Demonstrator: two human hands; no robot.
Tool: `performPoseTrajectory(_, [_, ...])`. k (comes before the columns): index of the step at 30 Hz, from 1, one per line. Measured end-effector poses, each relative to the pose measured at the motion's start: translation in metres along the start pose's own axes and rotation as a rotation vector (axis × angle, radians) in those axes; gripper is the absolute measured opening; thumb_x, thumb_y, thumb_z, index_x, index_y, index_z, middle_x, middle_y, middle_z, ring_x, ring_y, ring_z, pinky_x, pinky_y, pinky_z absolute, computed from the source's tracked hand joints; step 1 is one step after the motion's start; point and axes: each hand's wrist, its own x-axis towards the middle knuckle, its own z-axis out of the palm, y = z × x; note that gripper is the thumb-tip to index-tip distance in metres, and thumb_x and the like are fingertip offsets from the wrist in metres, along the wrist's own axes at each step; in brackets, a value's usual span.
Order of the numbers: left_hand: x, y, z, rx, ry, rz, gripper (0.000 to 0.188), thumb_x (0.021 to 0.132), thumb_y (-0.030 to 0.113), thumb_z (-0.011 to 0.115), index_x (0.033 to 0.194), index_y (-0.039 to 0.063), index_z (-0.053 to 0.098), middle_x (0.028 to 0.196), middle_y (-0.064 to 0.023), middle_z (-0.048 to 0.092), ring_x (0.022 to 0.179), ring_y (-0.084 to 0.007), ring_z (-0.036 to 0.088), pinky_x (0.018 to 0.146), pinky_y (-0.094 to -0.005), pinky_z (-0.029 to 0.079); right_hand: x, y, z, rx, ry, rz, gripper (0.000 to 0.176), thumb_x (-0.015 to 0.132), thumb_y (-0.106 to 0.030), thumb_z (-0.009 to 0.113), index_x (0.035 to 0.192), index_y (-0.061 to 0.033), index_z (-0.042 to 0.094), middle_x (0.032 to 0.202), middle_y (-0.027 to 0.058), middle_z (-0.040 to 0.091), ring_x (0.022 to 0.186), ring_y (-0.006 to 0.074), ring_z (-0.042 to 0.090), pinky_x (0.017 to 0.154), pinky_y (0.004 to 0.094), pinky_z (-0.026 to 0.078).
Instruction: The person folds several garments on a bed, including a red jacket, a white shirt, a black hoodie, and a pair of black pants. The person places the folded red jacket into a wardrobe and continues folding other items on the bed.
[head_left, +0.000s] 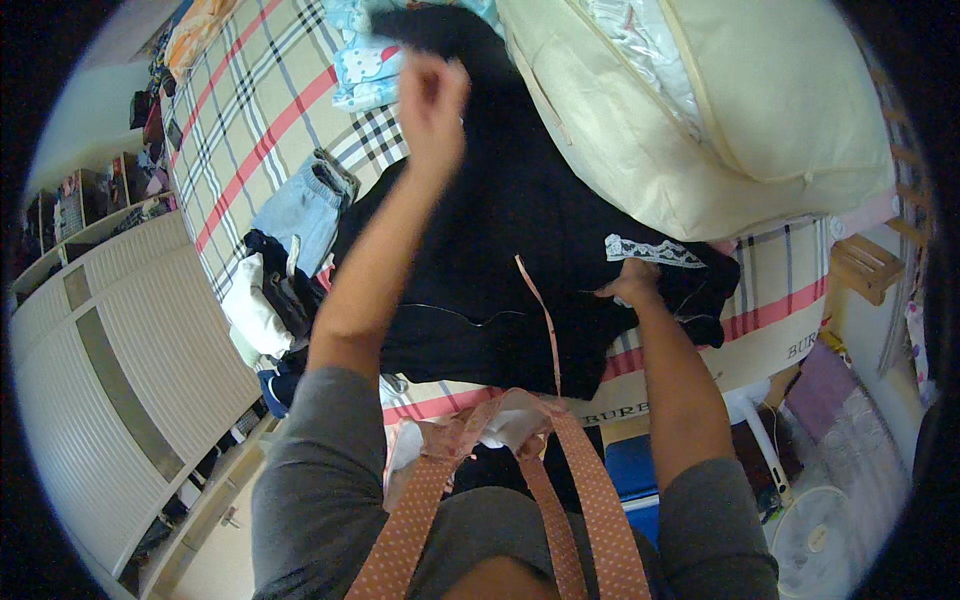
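A black garment (480, 225) lies spread over the plaid bedcover (247, 127), with one sleeve reaching the far edge. My left hand (433, 97) is motion-blurred over that sleeve, its fingers curled; whether it grips cloth cannot be told. My right hand (634, 283) has hold of the garment at the right, beside a white lace trim (656, 251). Pale thread (480, 324) runs across the black cloth. Over the garment's near part lies a narrow pinkish strip (544, 311), reaching down to the polka-dot straps (420, 491) on my front.
A large cream zippered bag (645, 150) bulges at the upper right. Light-blue printed cloth (367, 71) sits at the far side. Denim shorts (304, 206) and folded clothes (259, 304) lie at the left. A white fan (814, 536) stands below right; a ribbed cabinet (161, 300) is left.
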Motion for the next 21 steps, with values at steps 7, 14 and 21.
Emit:
performPoseTrajectory(7, [-0.295, 0.037, -0.052, 0.033, -0.668, -0.218, 0.017, 0.085, 0.005, 0.068, 0.095, 0.007, 0.054, 0.106, -0.0140, 0.061, 0.100, -0.0320, 0.058, 0.091, -0.0395, 0.045, 0.002, 0.000, -0.002, -0.043, 0.027, -0.079, 0.102, 0.052, -0.050, 0.092, 0.133, -0.0009, 0.053, 0.141, 0.0248, 0.049, 0.132, 0.0399, 0.045, 0.111, 0.0487, 0.034])
performPoseTrajectory(14, [-0.354, 0.071, -0.064, 0.271, -0.718, -0.596, 0.040, 0.076, 0.007, 0.070, 0.115, 0.008, 0.062, 0.122, -0.0099, 0.063, 0.110, -0.0308, 0.053, 0.100, -0.0390, 0.039, -0.005, -0.010, -0.011, -0.095, 0.006, 0.010, 0.102, 0.055, -0.051, 0.091, 0.132, 0.0045, 0.053, 0.138, 0.0263, 0.053, 0.131, 0.0410, 0.048, 0.111, 0.0481, 0.034])
performPoseTrajectory(21, [-0.391, 0.044, -0.059, 0.388, -0.633, -0.368, 0.024, 0.087, 0.012, 0.066, 0.111, 0.011, 0.068, 0.116, -0.0076, 0.063, 0.106, -0.0296, 0.053, 0.096, -0.0413, 0.040, -0.002, -0.002, -0.007, -0.084, 0.065, -0.064, 0.107, 0.050, -0.053, 0.092, 0.132, 0.0048, 0.053, 0.135, 0.0271, 0.054, 0.129, 0.0384, 0.050, 0.114, 0.0421, 0.032])
